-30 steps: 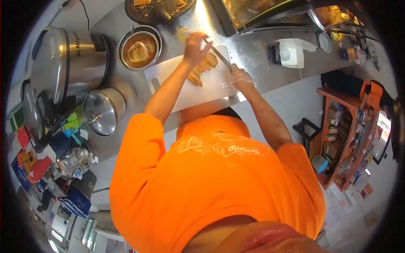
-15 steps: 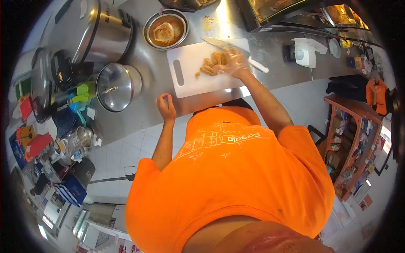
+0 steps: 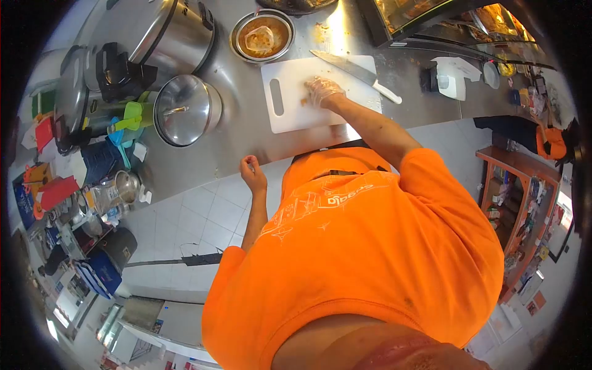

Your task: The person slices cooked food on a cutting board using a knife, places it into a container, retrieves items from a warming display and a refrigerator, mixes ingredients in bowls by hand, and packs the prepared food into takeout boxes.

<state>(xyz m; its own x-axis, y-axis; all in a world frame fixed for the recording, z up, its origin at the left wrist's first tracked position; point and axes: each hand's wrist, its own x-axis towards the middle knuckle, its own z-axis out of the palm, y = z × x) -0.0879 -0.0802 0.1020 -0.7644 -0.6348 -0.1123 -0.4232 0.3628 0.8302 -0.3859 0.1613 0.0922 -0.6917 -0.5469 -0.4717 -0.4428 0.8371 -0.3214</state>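
Observation:
My right hand (image 3: 324, 92), in a clear plastic glove, is closed on the white cutting board (image 3: 296, 123). Its fingers curl over the brown cut food pieces, mostly hidden beneath them; a small crumb (image 3: 303, 101) shows beside the fingertips. A knife (image 3: 351, 68) with a white handle lies across the board's right part, its handle past the edge. My left hand (image 3: 253, 174) is bare, with curled fingers and nothing visible in them, near the counter's front edge. Behind the board stands a metal bowl (image 3: 236, 50) of orange-brown liquid with a translucent piece in it.
Left of the board are a lidded steel pot (image 3: 185, 111) and a large steel cooker (image 3: 179, 37). A glass display case (image 3: 401, 18) stands at the back right, near a white box (image 3: 451, 83). Another person in orange (image 3: 552, 142) is at far right.
My right hand has moved left over the cut food pieces, which were spread in view and are now mostly out of sight. The knife stays on the board. The view has shifted slightly.

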